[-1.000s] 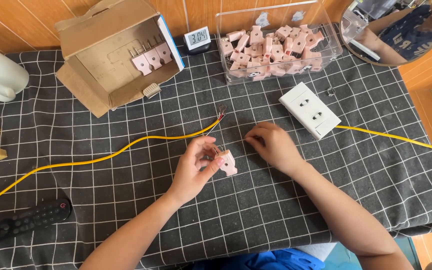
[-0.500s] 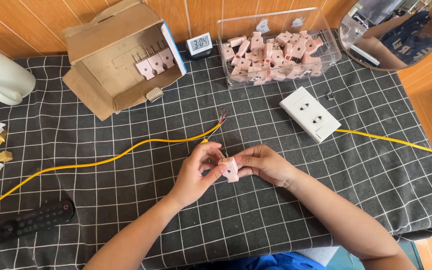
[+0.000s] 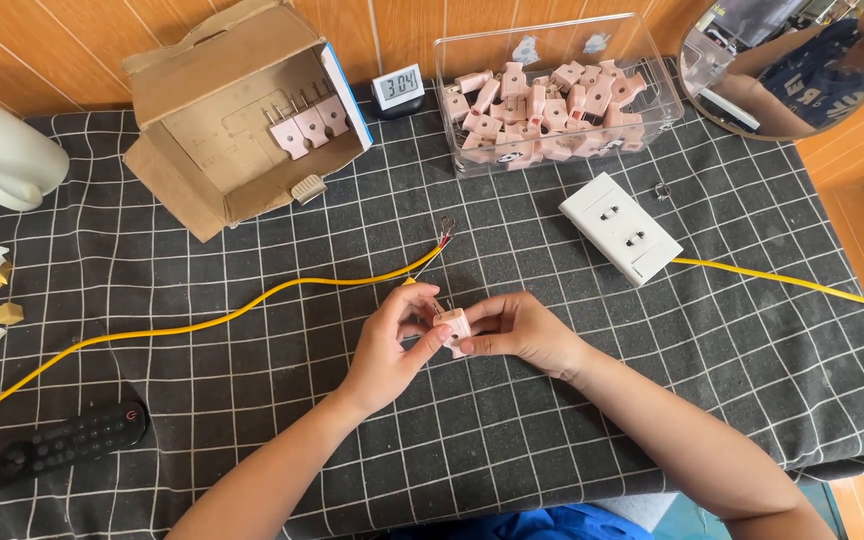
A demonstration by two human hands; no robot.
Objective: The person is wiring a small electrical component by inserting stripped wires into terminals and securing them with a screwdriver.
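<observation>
Head view of a bench covered with a dark checked cloth [image 3: 652,400]. Near the middle of the bench, towards its front edge, the left hand [image 3: 392,345] and right hand [image 3: 517,330] meet around a small pink plug [image 3: 454,325]; each hand pinches it between thumb and fingertips from its own side, lifted just off the cloth, apparently so that the part can be turned and worked on from both sides. A yellow cable [image 3: 202,322] runs from the left edge of the bench to a stripped end [image 3: 444,235] lying just beyond the hands, within easy reach. A white double socket [image 3: 620,226] sits right of centre, with a second yellow cable [image 3: 772,280] leading from it towards the right edge. Along the back edge: an open cardboard box [image 3: 212,130] holding a few pink plugs, a small digital clock [image 3: 398,88], and a clear plastic tray [image 3: 652,110] heaped with similar plugs. A white mug [image 3: 2,150] stands at the back left corner; a black remote control [image 3: 47,448] lies at the front left
</observation>
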